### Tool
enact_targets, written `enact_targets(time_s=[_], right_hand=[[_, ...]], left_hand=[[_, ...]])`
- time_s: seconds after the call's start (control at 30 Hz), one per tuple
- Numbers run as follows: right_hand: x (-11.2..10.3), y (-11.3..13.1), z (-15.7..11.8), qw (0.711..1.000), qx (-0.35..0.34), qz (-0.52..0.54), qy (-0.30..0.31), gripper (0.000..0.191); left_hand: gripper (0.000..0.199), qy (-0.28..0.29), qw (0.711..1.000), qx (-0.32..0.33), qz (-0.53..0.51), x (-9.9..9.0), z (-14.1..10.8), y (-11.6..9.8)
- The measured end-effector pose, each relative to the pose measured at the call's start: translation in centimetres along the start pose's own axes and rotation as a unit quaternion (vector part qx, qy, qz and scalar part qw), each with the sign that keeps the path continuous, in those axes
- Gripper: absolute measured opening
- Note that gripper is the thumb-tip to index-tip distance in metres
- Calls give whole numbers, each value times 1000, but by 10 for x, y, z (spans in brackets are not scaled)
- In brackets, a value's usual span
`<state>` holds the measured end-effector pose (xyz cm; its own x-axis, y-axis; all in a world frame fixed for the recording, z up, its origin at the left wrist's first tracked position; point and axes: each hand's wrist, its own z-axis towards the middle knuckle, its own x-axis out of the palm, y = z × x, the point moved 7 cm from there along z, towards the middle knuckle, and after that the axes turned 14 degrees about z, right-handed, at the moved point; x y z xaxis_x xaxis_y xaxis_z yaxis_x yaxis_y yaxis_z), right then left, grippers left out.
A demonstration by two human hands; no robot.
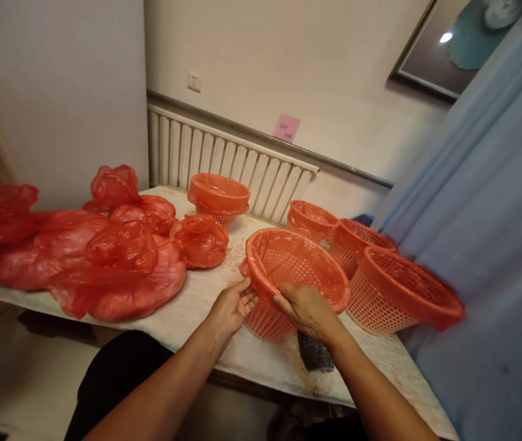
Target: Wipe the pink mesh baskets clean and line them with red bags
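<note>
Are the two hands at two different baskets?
No, the left hand and the right hand are both at the rim of the same red basket.

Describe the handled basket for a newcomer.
Find the table in front of the white radiator, then look right of the red bags. It's the red-lined basket in the middle, the only one with the left hand and right hand at its rim.

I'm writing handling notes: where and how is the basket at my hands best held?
Probably by the bag-covered rim of the basket, from the near left: the rim juts past the tapering sides, while other baskets stand close on its right.
</note>
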<state>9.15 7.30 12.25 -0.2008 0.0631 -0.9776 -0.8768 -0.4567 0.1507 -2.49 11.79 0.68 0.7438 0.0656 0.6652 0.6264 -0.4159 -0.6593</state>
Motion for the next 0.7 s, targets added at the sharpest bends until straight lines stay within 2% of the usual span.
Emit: enact_targets(time_s=[0.33,0.47,0.7], right_hand=[[-1,1,-1,1000,0,-4,-1,40],[-1,1,-1,1000,-6,-16,-9,40],[-1,1,-1,1000,-7,-22,-8,41]], left_hand=[[4,59,997,-37,-31,16,-19,10],[12,55,996,-26,-58,18,-21,13],[17,30,995,-7,-93,10,-15,22]])
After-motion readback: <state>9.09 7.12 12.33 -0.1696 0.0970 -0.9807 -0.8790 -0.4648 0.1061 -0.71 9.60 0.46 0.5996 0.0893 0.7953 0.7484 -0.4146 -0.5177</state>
